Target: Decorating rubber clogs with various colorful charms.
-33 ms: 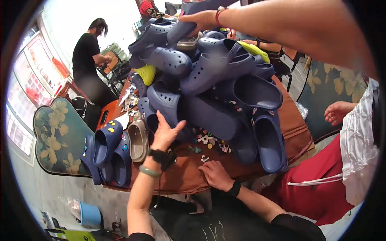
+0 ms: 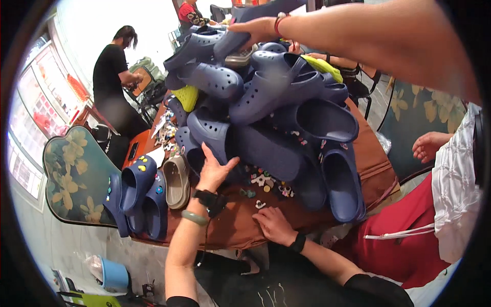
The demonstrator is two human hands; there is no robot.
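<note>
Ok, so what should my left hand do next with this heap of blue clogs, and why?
Probably press your left hand firmly against the navy clog it touches. Its fingers are spread open at the foot of a tall, loose pile, and another person's hand grips a top clog, so the pile may slide. Your right hand lies flat on the brown cloth.

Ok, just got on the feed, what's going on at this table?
The person's left hand presses against a tall pile of navy clogs on a brown-covered table. Their right hand rests flat on the cloth beside scattered small shoe charms. Another person's arm reaches across and grips a clog at the top.
</note>
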